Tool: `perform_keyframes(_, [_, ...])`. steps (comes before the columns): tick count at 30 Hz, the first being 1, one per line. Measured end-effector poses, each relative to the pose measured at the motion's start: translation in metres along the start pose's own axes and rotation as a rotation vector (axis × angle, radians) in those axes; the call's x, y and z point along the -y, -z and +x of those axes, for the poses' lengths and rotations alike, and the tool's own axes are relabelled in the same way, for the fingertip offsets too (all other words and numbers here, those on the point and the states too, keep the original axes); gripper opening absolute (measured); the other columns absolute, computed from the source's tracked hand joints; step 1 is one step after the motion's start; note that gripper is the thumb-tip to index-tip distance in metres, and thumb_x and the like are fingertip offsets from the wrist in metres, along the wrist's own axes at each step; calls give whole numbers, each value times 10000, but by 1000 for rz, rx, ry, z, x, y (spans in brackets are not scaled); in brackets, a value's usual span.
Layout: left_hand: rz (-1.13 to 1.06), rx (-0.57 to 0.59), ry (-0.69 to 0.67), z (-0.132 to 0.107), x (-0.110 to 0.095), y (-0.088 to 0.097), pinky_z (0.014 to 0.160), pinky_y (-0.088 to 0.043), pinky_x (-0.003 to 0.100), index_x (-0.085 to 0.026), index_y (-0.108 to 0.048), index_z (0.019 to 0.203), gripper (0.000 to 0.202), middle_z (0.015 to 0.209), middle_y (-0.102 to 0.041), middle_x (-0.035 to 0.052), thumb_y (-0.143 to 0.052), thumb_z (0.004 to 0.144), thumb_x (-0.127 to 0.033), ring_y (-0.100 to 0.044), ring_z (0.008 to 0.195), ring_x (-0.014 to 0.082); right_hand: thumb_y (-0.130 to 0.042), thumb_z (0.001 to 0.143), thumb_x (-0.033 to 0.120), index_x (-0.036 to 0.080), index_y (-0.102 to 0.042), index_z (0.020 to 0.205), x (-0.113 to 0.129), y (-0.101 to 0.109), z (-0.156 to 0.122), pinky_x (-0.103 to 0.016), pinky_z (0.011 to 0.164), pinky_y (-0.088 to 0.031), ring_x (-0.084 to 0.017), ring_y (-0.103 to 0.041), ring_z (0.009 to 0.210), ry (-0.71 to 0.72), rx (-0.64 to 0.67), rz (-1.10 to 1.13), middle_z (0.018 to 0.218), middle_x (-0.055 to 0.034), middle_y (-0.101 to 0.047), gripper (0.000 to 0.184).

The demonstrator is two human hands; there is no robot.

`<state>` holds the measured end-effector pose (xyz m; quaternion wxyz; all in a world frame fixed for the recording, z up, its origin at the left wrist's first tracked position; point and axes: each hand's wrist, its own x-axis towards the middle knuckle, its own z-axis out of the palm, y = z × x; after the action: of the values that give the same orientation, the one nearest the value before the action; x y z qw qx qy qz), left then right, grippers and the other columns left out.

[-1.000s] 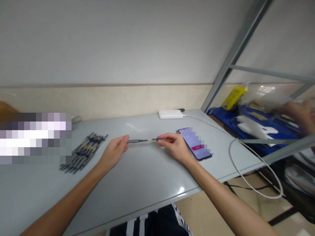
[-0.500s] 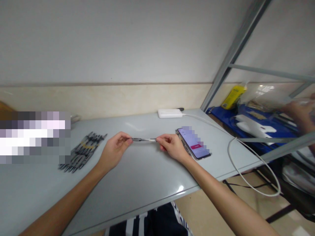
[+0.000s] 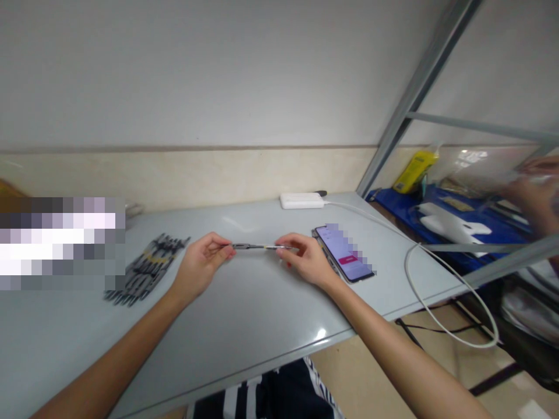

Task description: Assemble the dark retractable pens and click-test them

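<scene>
A thin grey pen point(image 3: 257, 247) is held level above the grey table point(image 3: 244, 314) between both hands. My left hand point(image 3: 201, 265) pinches its left end with closed fingers. My right hand point(image 3: 304, 259) pinches its right end, fingers curled round it. A bundle of several similar dark pens point(image 3: 146, 269) lies on the table to the left of my left hand. A phone point(image 3: 343, 254) with a lit screen lies just right of my right hand.
A white power bank point(image 3: 302, 201) sits at the table's back edge, with a white cable point(image 3: 437, 279) looping off the right side. A metal frame point(image 3: 414, 87) stands at the right, with a blue shelf point(image 3: 454, 224) of items behind it. Another person's hand point(image 3: 535, 195) is at the far right.
The pen has stayed between both hands at about the same spot; my hands shifted slightly. The other person's hand at the far right moved a little.
</scene>
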<state>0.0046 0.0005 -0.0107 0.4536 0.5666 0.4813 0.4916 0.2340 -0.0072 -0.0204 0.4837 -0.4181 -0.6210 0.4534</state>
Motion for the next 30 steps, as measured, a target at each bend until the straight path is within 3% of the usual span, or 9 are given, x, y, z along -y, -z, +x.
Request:
perform_keyframes(5, [9,38,-3,-1,2,0,638,-501,270,-171,-612,719,330,670,-682,50,-780,580,-418,-637,649,164,-453,874,476,158,-528,492,2,2,-1,-215,430,-323,-73,-391,383,-83,72,-204,413,24,-459,502])
perform_keyframes(11, [-40,-9,31,0,1,0,617,-496,276,-175,-607,701,341,643,-671,42,-786,557,-427,-629,625,166,-697,708,384,183,-630,1041,1,2,-2,-210,499,-401,-114,-557,565,54,-30,-136,728,-11,-649,395])
perform_keyframes(14, [-62,-20,50,0,-1,-1,605,-491,265,-171,-602,690,354,631,-665,41,-801,533,-418,-622,611,158,-626,771,416,153,-675,791,2,2,-4,-208,450,-356,-98,-491,470,10,19,-195,559,4,-593,268])
perform_keyframes(17, [-68,6,63,-1,-3,-2,616,-488,258,-165,-600,687,350,629,-663,36,-806,533,-403,-621,615,149,-421,889,479,138,-625,546,4,2,-4,-216,435,-332,-79,-419,380,-57,88,-253,409,5,-501,525])
perform_keyframes(19, [-80,19,67,-1,-2,-2,621,-484,255,-163,-598,693,337,634,-664,33,-800,547,-391,-621,622,146,-416,889,480,136,-653,587,5,3,-4,-217,438,-345,-81,-428,387,-39,58,-246,426,2,-510,516])
perform_keyframes(21, [-90,21,68,0,0,-1,614,-474,247,-162,-596,703,316,631,-661,24,-787,570,-376,-612,616,138,-572,807,448,151,-701,856,5,4,-4,-212,448,-370,-95,-490,458,34,-13,-205,576,-7,-597,328])
perform_keyframes(23, [-101,22,72,1,3,1,598,-458,235,-159,-595,713,291,612,-647,10,-772,595,-357,-593,595,123,-686,721,382,197,-655,1074,5,4,-4,-216,494,-414,-115,-555,565,131,-54,-207,760,-26,-653,400])
perform_keyframes(26, [-147,41,111,3,6,3,558,-432,220,-153,-585,696,271,567,-613,-10,-753,620,-353,-557,548,103,-659,757,336,209,-694,994,6,2,-6,-246,579,-439,-141,-586,644,241,-37,-345,807,-48,-684,271])
perform_keyframes(30, [-181,87,145,3,8,4,544,-426,214,-155,-567,669,281,552,-606,-13,-755,617,-358,-552,532,99,-530,860,341,178,-705,782,8,-2,-7,-241,534,-365,-121,-502,495,188,17,-468,545,-7,-606,251])
